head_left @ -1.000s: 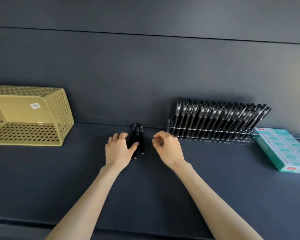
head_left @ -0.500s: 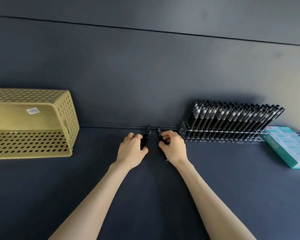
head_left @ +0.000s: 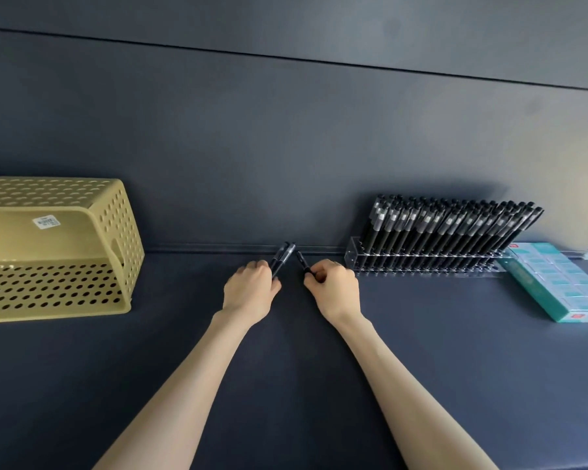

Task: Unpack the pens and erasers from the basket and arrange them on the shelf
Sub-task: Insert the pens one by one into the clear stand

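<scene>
My left hand [head_left: 252, 286] grips two black pens [head_left: 282, 257] that point up and away toward the back wall. My right hand [head_left: 333, 286] pinches a single black pen [head_left: 302, 261], its tip slanting up to the left. Both hands hover close together over the dark shelf [head_left: 286, 368], near its back edge. To the right, a clear rack [head_left: 352, 254] holds a long row of black pens [head_left: 455, 228] leaning right. The yellow perforated basket [head_left: 123, 239] lies on its side at the left, with nothing visible inside.
A teal box of erasers [head_left: 557, 286] lies on the shelf at the far right, just past the rack. A dark back wall [head_left: 286, 147] rises directly behind the shelf.
A second ago three pens lay together on the shelf under my left hand. Since then my right hand took one and my left hand picked up the other two, lifting them slightly.
</scene>
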Motion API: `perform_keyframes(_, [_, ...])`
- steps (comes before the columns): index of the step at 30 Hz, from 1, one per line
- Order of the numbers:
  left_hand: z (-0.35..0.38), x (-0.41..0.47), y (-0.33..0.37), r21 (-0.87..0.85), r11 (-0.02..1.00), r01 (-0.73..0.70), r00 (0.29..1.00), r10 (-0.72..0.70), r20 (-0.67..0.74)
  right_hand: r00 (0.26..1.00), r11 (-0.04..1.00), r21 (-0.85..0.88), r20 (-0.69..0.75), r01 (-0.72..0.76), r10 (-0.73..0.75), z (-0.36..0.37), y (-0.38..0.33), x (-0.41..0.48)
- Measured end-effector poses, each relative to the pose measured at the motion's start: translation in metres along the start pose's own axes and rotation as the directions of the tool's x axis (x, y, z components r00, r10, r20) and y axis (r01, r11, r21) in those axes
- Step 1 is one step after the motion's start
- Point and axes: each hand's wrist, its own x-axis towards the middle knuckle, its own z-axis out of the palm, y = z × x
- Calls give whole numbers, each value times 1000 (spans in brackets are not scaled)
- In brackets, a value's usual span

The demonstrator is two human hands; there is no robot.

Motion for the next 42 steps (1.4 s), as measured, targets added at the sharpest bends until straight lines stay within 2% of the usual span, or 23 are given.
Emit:
perform_keyframes(2, [-3, -7, 1, -63, 998, -13, 1000, 12, -21, 999, 993, 114, 31, -16, 13, -7, 1, -3])
perform_keyframes(4, [-6, -17, 4, -297, 955, -13, 1000, 6, -24, 999, 964, 265, 52, -25, 12, -17, 3, -9])
perform_keyframes(6, [-9, -27, 16, -591, 806, -21, 1000, 27, 3, 999, 913, 406, 46, -23, 4, -34, 4, -16])
perform_keyframes(8, [-11, -37, 37, -782, 624, -7, 1000, 22, 9, 1000, 846, 534, 25, -2, -13, -53, 8, -23])
perform_keyframes(10, [-10, -45, 62, -880, 473, 41, 999, -5, 44, 1000, 760, 649, 6, 6, -13, -75, 16, -30])
perform_keyframes(12, [-7, -52, 89, -918, 390, 68, 996, 21, 83, 1000, 690, 724, -27, 28, -12, -97, 29, -34])
perform_keyframes(16, [13, -62, 144, -897, 441, 25, 992, 98, 75, 997, 621, 781, -76, 66, -9, -140, 69, -38])
perform_keyframes(25, [55, -79, 273, -912, 403, 79, 991, 64, 114, 994, 637, 765, -51, 99, -93, -237, 164, -32])
perform_keyframes(33, [66, -72, 312, -906, 408, 117, 991, 14, 135, 984, 701, 698, -28, 144, -174, -273, 190, -10])
perform_keyframes(37, [71, -61, 318, -904, 410, 119, 988, 41, 149, 979, 684, 708, -50, 175, -199, -278, 195, 2])
perform_keyframes(42, [79, -43, 317, -937, 329, 113, 992, -93, 87, 979, 706, 684, -190, 184, -71, -284, 201, 20])
